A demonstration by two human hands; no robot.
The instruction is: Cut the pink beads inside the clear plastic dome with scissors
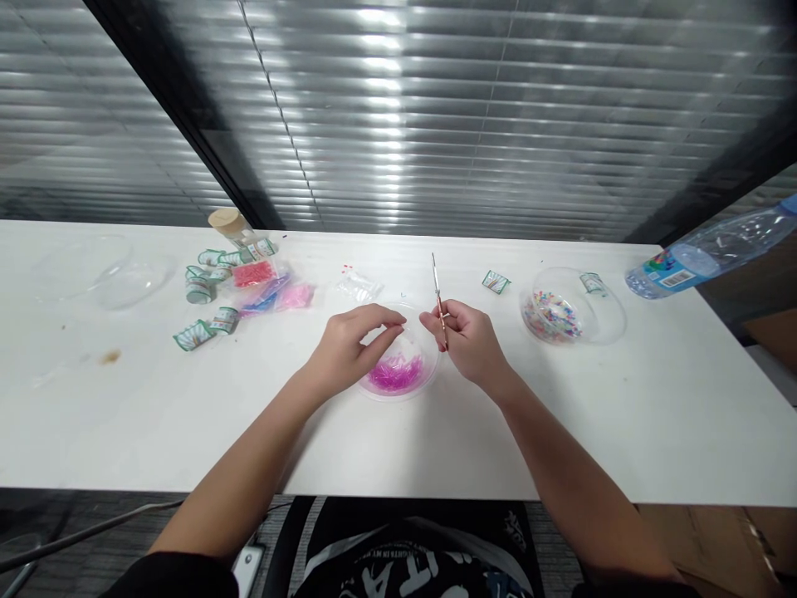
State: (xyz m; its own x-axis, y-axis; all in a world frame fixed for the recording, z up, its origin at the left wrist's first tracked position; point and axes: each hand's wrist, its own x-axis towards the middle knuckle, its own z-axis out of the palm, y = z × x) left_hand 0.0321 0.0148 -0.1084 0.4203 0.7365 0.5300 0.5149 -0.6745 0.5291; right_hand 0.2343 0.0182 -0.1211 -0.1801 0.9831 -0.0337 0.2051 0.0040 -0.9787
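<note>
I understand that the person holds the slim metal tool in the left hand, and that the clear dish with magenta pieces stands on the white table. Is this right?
Not quite: the hand is wrong. The head view shows the slim metal tool in the right hand, not the left hand. The clear dish with magenta pieces does stand on the white table.

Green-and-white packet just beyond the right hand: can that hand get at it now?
Probably yes: nothing shows between the right hand and the packet but white tabletop. The hand holds a slim metal tool, though, which might need setting down first.
</note>
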